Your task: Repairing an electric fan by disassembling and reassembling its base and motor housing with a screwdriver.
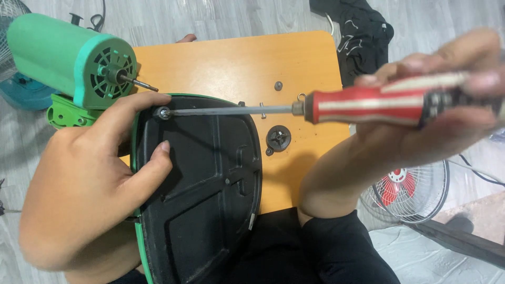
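I've got my right hand (436, 89) wrapped around the red-handled screwdriver (336, 107), tip seated in the screw (163, 112) at the black plastic fan base's (205, 194) top edge. My left hand (89, 184) presses down on that base; next I judge it needs steady turning, tip kept seated.

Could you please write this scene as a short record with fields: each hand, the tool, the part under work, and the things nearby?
left hand: rests on the black base plate, forefinger stretched toward the screw
right hand: grips the screwdriver handle
screwdriver: red handle with white stripes, shaft level, tip at the screw
screw: at the upper left corner of the plate
black base plate: ribbed, green rim, tilted on edge
green motor housing: upper left, shaft sticking out
orange table: holds a black knob and a small bolt
fan with red blades: on the floor, lower right
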